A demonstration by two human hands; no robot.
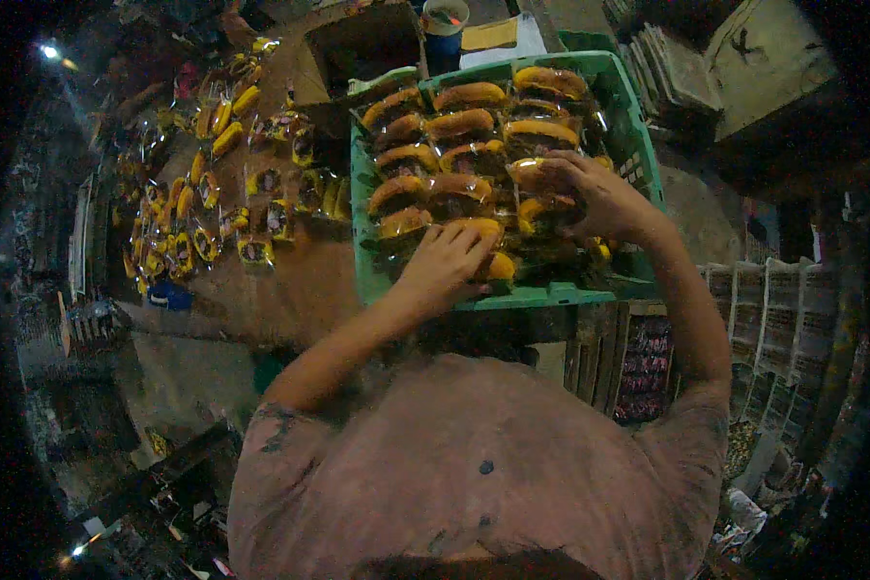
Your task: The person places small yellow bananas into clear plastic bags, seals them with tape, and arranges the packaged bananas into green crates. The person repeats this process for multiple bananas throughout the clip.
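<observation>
Where hands (pixel 445 261) (pixel 609 200) reach, wrapped buns (pixel 459 186) line a green crate (pixel 551 296).

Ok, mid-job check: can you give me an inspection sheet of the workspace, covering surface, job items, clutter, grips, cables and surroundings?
Surface: brown table, with loose wrapped packs scattered over its left part.
Job's things: green crate holding wrapped buns in rough columns.
Clutter: open cardboard box and blue container beyond the crate.
Grips: left grip lies over a front-middle pack; right grip is at the right-hand column, thumb and fingers apart. How firmly either holds cannot be told.
Cables: nothing seen.
Surroundings: dim; stacked panels at far right, pale rack at right, bright light at upper left.
</observation>
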